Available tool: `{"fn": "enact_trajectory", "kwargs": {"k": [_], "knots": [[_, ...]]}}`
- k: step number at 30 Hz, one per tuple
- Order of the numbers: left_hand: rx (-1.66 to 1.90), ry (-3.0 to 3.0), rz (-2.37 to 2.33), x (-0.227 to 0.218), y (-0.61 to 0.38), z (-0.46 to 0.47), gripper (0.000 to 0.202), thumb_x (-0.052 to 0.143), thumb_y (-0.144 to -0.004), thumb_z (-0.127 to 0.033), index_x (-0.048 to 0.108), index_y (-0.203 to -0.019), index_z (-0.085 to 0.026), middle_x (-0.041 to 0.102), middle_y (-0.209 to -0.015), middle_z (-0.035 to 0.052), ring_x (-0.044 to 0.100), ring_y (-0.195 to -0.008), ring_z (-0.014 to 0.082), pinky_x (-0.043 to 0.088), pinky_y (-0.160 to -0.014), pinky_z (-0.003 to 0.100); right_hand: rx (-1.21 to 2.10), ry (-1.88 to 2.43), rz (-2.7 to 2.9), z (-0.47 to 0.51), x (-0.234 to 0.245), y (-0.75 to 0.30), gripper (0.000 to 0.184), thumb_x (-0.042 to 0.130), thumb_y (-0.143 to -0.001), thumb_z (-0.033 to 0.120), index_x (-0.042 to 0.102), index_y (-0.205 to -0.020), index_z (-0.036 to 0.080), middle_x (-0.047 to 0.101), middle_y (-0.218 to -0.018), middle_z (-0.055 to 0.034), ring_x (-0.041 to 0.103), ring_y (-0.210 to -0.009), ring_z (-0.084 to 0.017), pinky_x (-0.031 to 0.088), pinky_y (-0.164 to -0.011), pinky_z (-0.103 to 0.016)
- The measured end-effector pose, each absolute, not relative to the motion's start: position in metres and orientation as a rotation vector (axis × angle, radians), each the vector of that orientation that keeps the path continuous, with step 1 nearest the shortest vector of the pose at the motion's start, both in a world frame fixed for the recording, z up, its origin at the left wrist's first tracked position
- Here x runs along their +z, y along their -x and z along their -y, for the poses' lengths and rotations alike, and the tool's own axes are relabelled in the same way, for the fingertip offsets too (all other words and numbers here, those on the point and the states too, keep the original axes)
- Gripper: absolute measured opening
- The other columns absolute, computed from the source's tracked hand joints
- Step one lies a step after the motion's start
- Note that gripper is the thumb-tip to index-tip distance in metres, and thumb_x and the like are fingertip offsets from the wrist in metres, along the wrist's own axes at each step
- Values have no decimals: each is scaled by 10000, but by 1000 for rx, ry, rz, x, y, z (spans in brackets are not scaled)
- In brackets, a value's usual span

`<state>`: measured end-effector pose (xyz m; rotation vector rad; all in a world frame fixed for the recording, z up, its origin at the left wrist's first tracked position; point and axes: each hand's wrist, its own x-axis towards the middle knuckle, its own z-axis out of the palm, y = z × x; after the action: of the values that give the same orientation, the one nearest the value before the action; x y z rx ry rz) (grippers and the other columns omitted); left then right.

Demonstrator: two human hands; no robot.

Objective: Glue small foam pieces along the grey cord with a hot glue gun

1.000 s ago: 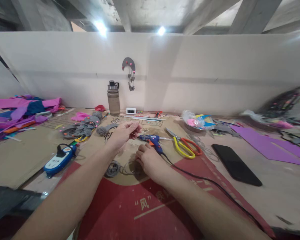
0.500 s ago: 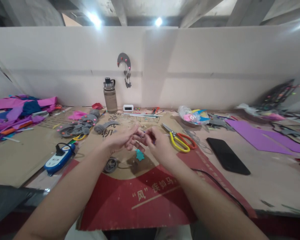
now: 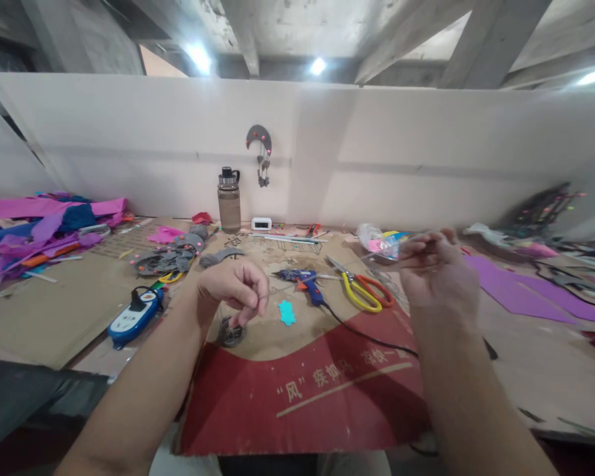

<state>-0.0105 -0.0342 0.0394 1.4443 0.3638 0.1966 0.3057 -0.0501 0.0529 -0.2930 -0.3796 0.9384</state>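
Note:
A thin grey cord [image 3: 288,286] runs between my two hands above the cardboard. My left hand [image 3: 237,291] is closed, its curled fingers pinching the cord over a small grey coil [image 3: 232,332]. Raised at the right, my right hand [image 3: 439,277] is blurred, with the cord leading to its bent fingertips. Between the hands lie a turquoise flower-like cutout [image 3: 287,313], a blue glue gun [image 3: 313,291] with a black cable, and scissors [image 3: 361,291] with yellow and orange handles.
A blue-and-white power strip [image 3: 136,317] lies left of the cardboard [image 3: 302,410]. Grey felt pieces with pink dots [image 3: 171,254] lie behind it. A water bottle [image 3: 229,201] stands by the wall near a small white clock [image 3: 262,224]. Purple sheets [image 3: 515,287] lie right.
My hands have moved apart: the right went far right and up, the left slightly left. The cord now stretches between them, and the glue gun has come into sight. The view tilted up.

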Motion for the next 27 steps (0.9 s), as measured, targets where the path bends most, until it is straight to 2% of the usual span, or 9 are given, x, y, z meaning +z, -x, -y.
{"fn": "enact_trajectory", "kwargs": {"k": [5,8,11,13,15,19,21,24,27], "knots": [[31,-1607,-441,48,10,35,258,729,-659,-302,719,-868,-151,630,-519,49,524,-361,90,328,-308,137,894,224,271,60,59,-325,231,398,-727,-51,503,-741,154,447,-555,57,463,-479,-34,390,-434,-107],[-13,-1654,-465,49,6,32,233,638,-757,-318,703,-911,-156,626,-530,34,488,-357,63,314,-314,126,1068,270,680,80,46,-323,175,511,-670,5,535,-757,155,419,-555,62,424,-462,-32,330,-385,-106],[-50,-1619,-473,48,1,34,222,583,-799,-335,702,-847,-154,634,-537,39,496,-348,64,291,-296,125,1271,664,1328,104,36,-313,37,604,-730,180,597,-765,187,470,-545,45,443,-466,-60,370,-415,-157],[-95,-1590,-471,48,-4,37,232,583,-797,-342,705,-842,-150,646,-544,52,518,-348,81,283,-279,133,1245,1080,1755,116,34,-300,160,624,-748,250,641,-900,204,591,-732,-12,534,-622,-104,450,-540,-210],[-138,-1568,-468,48,-10,41,246,598,-782,-352,711,-838,-142,656,-550,74,539,-350,109,282,-261,150,930,1240,1884,122,32,-282,252,645,-731,307,634,-968,221,609,-917,-39,552,-761,-140,475,-657,-258],[-147,-1575,-476,49,-19,48,245,632,-743,-380,722,-792,-157,663,-558,86,556,-358,140,292,-259,177,1112,1064,1869,122,15,-238,597,639,-738,343,400,-1281,275,524,-1198,-76,565,-741,-125,490,-651,-285],[-142,-1594,-475,48,-19,48,243,615,-758,-387,717,-791,-169,659,-563,78,560,-376,131,299,-274,173,1267,1009,1910,123,4,-220,600,662,-724,336,420,-1267,255,593,-1087,-56,572,-718,-123,481,-653,-275],[-72,-1620,-479,48,-13,45,248,604,-767,-393,707,-787,-169,644,-545,65,546,-375,114,296,-287,167,1501,970,1984,126,-5,-205,236,582,-790,339,616,-945,165,648,-781,-23,553,-622,-108,448,-613,-242],[45,-1628,-498,46,-5,40,272,630,-740,-416,703,-781,-157,626,-518,56,519,-353,99,296,-295,163,1663,934,1937,129,-3,-208,263,503,-844,358,634,-775,140,604,-618,-1,504,-528,-83,407,-556,-214]]}}
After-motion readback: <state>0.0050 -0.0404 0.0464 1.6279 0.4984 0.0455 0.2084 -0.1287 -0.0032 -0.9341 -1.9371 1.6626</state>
